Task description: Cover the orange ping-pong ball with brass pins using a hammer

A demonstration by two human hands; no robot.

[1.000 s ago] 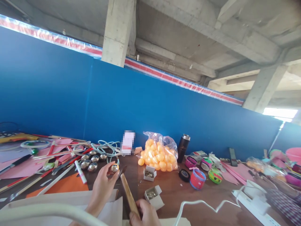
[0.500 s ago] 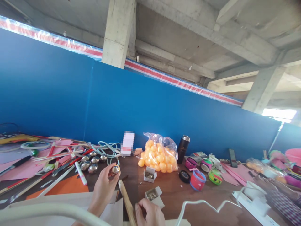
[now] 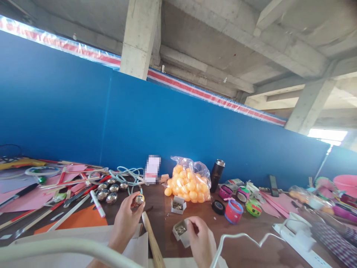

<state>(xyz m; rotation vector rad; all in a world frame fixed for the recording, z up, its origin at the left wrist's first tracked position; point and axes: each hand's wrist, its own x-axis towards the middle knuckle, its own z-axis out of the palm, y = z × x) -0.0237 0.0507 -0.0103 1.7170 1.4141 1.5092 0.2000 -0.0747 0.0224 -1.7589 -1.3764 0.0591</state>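
My left hand [image 3: 127,219], raised over the left side of the table, pinches an orange ping-pong ball [image 3: 138,200] largely covered in shiny metal thumbtack heads. With thumb and fingers drawn together, my right hand [image 3: 202,238] is at the right edge of a small open box of thumbtacks [image 3: 181,228]. Whether its fingertips grip the box flap or a tack is hidden. A second box of thumbtacks [image 3: 177,206] stands just behind. Between my hands lies a wooden stick [image 3: 153,240], probably a handle.
Behind the boxes sits a clear bag of orange balls [image 3: 189,184], beside a black flask [image 3: 217,175]. Several silver studded balls [image 3: 112,198] lie left, near a marker [image 3: 97,204] and orange paper [image 3: 75,220]. A white cable [image 3: 240,235] crosses the right front to a power strip [image 3: 299,245].
My right hand has moved right and forward, from beside the wooden stick to the nearer thumbtack box. My left hand keeps its hold on the studded ball.
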